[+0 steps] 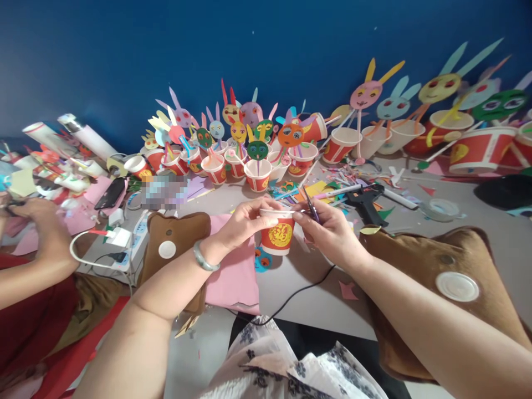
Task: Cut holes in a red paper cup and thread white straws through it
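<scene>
In front of me, a red and white paper cup (277, 238) with a yellow round emblem is held upright above the table. My left hand (245, 221) is closed around its left side, thumb at the rim. My right hand (330, 230) is closed on small dark-handled scissors (310, 205), their blades pointing up. Its thumb and fingertips are at the cup's right rim; whether they pinch the rim, I cannot tell. A blue paper face with orange eyes (262, 259) lies partly hidden behind the cup. Pink paper (233, 271) lies under my left wrist.
Paper cups with paper rabbit heads, such as a green-faced one (257, 151), line the wall. Behind my right hand lie a black glue gun (366, 197) and paper scraps. Brown cushions (419, 277) flank my arms. A power strip (135, 244) and another person's arm (45, 244) are left.
</scene>
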Available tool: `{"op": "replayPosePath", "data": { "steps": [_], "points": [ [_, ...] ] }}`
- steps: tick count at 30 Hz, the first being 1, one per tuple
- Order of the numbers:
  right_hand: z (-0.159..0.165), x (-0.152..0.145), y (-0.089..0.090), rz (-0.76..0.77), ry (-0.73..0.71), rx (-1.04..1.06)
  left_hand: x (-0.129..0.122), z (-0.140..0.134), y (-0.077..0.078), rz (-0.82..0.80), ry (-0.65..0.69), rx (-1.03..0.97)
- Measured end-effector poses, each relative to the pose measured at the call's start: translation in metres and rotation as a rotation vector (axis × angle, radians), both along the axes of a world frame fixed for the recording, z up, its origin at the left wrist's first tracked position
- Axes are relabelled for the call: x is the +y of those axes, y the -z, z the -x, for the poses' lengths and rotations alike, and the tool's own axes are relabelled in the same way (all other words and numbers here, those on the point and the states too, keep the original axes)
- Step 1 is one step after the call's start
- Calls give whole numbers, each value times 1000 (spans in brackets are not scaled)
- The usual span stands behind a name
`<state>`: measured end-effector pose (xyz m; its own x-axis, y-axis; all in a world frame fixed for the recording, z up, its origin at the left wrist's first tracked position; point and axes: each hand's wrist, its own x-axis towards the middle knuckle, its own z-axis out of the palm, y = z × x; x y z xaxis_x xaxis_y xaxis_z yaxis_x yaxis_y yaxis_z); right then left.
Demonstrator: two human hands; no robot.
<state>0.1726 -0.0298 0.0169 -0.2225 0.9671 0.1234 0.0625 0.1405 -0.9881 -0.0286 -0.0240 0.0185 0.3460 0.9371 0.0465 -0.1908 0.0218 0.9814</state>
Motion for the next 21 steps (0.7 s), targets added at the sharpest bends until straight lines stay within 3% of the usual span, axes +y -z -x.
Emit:
{"op": "replayPosePath", "data": {
  "steps": [12,21],
  "points": [
    [-1,-1,0,-40,-40,-51,1,1,-7,160,117,-65],
    [0,-3,-2,-59,-55,-56,1,5,-8,181,173,-22]
  ]
}}
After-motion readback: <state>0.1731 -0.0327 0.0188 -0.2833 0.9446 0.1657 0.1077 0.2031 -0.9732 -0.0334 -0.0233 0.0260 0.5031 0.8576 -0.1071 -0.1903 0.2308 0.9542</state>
